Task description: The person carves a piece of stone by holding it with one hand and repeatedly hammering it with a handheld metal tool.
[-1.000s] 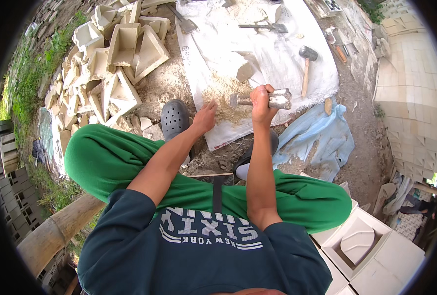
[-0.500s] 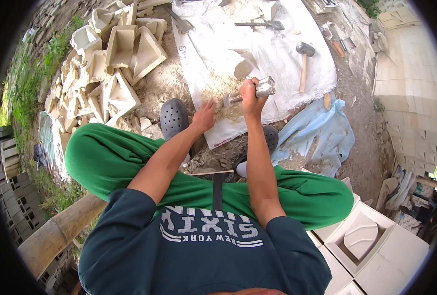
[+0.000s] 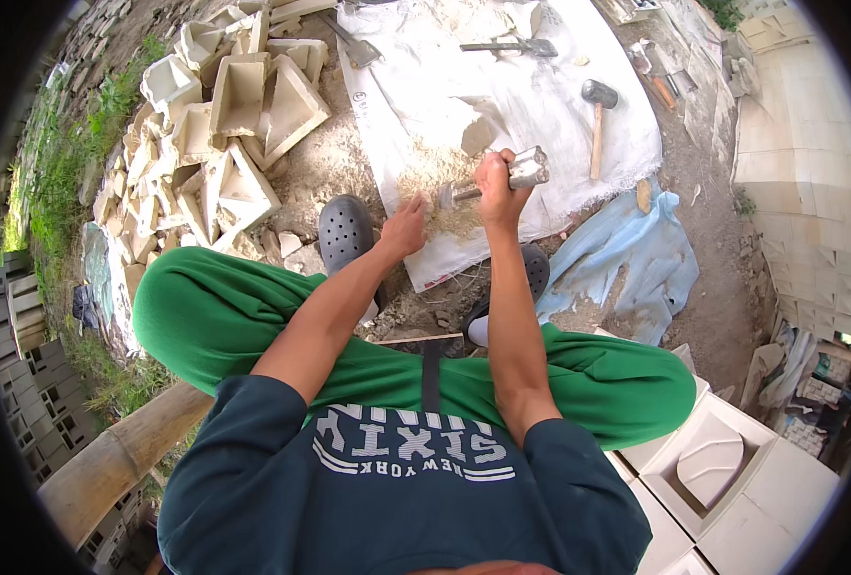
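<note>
My right hand [image 3: 504, 187] is wrapped round a metal tool [image 3: 529, 169] with a thick, silvery, ribbed end that sticks out past my fist. Its thinner shaft points left to a blurred tip above a heap of pale crumbs [image 3: 420, 172] on a white woven sheet [image 3: 564, 125]. Close to that tip, my left hand [image 3: 404, 228] rests low at the sheet's edge, its fingers stretched toward the crumbs. I see nothing held in it. A pale block [image 3: 478, 134] lies on the sheet just beyond the tool.
On the sheet lie a mallet [image 3: 598, 125] with a wooden handle and a dark flat-bladed tool [image 3: 511, 46]. Broken cream-coloured box moulds [image 3: 243, 96] pile up on the left. A crumpled blue cloth [image 3: 626, 254] lies right of my feet. Cream blocks [image 3: 732, 470] stand at the lower right.
The tool in my right hand has tilted slightly, and its tip is more blurred. My left hand stays beside it with little movement. The whole view has shifted slightly.
</note>
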Demonstrator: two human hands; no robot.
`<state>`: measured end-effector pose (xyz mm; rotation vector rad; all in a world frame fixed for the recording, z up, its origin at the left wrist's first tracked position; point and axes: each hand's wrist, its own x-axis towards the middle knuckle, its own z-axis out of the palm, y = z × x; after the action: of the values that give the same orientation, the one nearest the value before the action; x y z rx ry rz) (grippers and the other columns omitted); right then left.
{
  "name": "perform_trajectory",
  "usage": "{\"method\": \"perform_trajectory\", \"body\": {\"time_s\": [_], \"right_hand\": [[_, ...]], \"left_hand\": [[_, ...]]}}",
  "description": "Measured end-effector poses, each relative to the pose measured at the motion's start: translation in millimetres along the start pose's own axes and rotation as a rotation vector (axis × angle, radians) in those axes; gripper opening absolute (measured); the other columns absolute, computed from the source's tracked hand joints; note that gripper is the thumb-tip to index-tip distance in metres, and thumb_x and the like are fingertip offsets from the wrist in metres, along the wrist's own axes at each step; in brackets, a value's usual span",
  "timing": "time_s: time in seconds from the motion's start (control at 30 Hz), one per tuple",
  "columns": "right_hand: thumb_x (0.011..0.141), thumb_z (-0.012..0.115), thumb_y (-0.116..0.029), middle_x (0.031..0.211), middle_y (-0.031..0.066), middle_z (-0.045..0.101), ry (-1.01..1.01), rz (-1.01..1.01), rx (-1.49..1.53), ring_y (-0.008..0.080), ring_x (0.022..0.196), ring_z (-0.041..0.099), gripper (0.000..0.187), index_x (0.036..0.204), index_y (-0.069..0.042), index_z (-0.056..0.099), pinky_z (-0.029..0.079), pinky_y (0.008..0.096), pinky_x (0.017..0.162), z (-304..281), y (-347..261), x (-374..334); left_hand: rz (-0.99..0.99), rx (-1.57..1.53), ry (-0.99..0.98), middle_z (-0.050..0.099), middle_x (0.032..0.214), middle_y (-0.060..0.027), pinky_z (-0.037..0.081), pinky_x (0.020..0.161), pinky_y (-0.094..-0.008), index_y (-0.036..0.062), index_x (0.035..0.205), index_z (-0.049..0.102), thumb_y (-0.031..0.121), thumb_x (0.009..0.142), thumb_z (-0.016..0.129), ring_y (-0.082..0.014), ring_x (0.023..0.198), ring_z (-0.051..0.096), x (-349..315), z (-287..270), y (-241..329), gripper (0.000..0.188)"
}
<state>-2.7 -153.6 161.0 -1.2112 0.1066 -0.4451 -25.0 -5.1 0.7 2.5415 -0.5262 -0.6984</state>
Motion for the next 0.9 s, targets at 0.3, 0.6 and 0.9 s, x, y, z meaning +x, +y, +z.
{"method": "perform_trajectory", "body": {"time_s": [0.3,0.6,0.9], "right_hand": [[0.083,0.053,-0.006,0.058,-0.004,0.043,0.079,-0.08,-0.059,0.0046,0.048,0.037,0.017,0.067,-0.005,0.047,0.028,0.023,0.044,-3,1,8],[0.084,0.047,-0.005,0.051,-0.0015,0.034,0.057,-0.102,-0.036,0.0069,0.044,0.031,0.027,0.061,-0.009,0.033,0.029,0.0254,0.042,1,-36,3],[0.084,0.052,-0.007,0.054,-0.0034,0.04,0.041,-0.072,-0.065,0.0043,0.047,0.035,0.025,0.062,-0.007,0.04,0.026,0.0233,0.043,5,-37,2]], "left_hand": [[0.052,0.013,0.036,0.023,0.15,-0.0106,0.04,0.102,-0.0419,0.0043,0.138,0.033,0.021,0.075,0.067,-0.0297,0.134,0.031,2,-2,-1,0.074],[0.071,0.066,0.103,0.024,0.149,-0.0121,0.045,0.097,-0.0406,0.0032,0.137,0.034,0.023,0.074,0.068,-0.0303,0.131,0.035,5,5,-8,0.074],[0.036,0.037,-0.009,0.023,0.15,-0.0129,0.043,0.099,-0.0411,0.002,0.138,0.031,0.023,0.074,0.067,-0.031,0.132,0.034,7,-5,-2,0.076]]}}
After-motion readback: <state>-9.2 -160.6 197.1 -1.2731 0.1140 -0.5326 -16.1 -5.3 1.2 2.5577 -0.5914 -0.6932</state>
